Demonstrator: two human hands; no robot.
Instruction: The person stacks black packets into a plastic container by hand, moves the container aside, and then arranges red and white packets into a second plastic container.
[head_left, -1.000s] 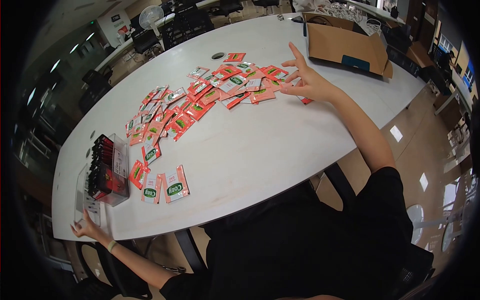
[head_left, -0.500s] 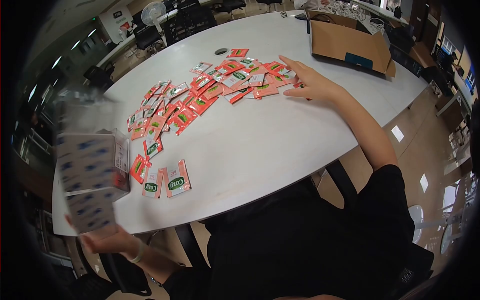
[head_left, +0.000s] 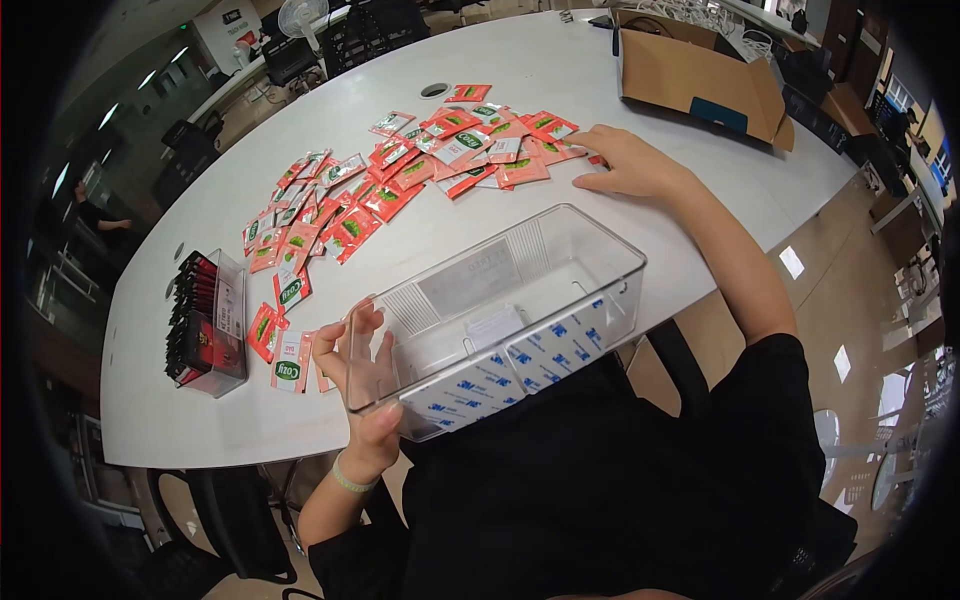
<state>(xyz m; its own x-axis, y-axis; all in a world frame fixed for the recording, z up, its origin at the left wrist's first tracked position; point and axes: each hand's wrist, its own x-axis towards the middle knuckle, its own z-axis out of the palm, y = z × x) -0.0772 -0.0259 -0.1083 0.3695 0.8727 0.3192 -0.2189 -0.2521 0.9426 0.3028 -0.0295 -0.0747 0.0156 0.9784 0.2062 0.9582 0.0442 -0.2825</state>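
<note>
My left hand (head_left: 362, 385) grips one end of a clear plastic box (head_left: 500, 325), which is tilted above the table's near edge and looks empty. Strips with blue marks run along its near side. My right hand (head_left: 630, 165) rests, fingers apart, at the right end of a long pile of red and pink sachets (head_left: 410, 170), holding nothing. Near the clear box lie a few loose sachets (head_left: 290, 362), one partly hidden behind my left hand.
A second clear box (head_left: 212, 325) with dark red packets stands on the white table (head_left: 140, 400) at left. An open cardboard box (head_left: 690, 90) sits at the back right. Chairs surround the table, and a person (head_left: 100, 215) is at far left.
My left hand has brought the clear box from the far left to the middle, uncovering the box of dark packets. My right hand has barely moved.
</note>
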